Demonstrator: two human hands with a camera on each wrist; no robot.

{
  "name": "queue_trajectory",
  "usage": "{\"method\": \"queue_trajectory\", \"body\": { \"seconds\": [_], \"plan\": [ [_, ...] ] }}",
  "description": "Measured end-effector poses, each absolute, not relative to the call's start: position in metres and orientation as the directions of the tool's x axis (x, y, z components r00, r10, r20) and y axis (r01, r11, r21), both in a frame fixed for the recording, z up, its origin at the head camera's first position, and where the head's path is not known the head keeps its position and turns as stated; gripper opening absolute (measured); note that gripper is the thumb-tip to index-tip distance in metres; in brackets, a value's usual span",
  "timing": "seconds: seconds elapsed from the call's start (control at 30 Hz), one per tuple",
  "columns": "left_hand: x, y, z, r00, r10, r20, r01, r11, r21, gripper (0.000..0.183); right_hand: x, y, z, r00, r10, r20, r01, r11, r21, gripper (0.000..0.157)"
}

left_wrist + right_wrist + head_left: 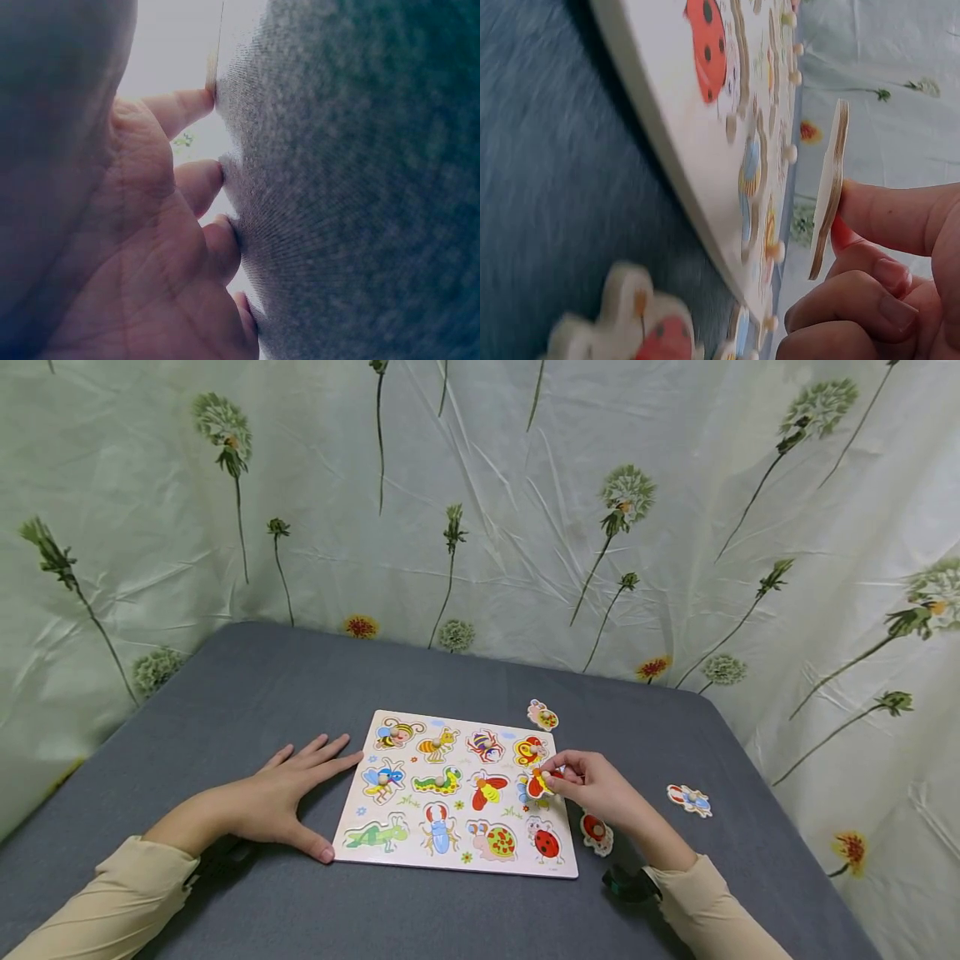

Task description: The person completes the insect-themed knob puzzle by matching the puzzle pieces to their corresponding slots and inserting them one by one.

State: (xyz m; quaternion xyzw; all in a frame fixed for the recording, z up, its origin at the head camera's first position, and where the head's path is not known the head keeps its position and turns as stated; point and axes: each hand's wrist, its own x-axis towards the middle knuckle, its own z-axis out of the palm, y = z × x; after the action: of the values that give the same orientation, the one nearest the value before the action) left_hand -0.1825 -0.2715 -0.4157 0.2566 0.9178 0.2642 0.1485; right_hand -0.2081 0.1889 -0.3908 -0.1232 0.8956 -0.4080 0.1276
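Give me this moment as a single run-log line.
left grip: touches left edge of board | right grip: pinches red-yellow piece above board | loose on table: snail piece, ladybug piece, beetle piece

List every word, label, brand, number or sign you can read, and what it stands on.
Readable text: none.
Too small to read: one tiny mark near the lower right corner, in the head view, of the pale rectangular wooden puzzle board.
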Motion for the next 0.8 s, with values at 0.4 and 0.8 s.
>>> {"method": "queue_trajectory", "body": {
  "seconds": [0.4,0.8],
  "plan": [
    [-0.182,-0.273,-0.416,-0.824,0.55,-0.137,0.391,0.726,0.566,0.129,-0.209,0.165,-0.398,-0.922,-0.357,-0.151,-0.109,0.612,-0.783,0.018],
    [-0.182,-0.273,-0.416,-0.822,0.554,-0.135,0.392,0.721,0.571,0.129,-0.217,0.147,-0.405,-0.907,-0.397,-0.142,-0.155,0.627,-0.764,0.016]
  ]
}}
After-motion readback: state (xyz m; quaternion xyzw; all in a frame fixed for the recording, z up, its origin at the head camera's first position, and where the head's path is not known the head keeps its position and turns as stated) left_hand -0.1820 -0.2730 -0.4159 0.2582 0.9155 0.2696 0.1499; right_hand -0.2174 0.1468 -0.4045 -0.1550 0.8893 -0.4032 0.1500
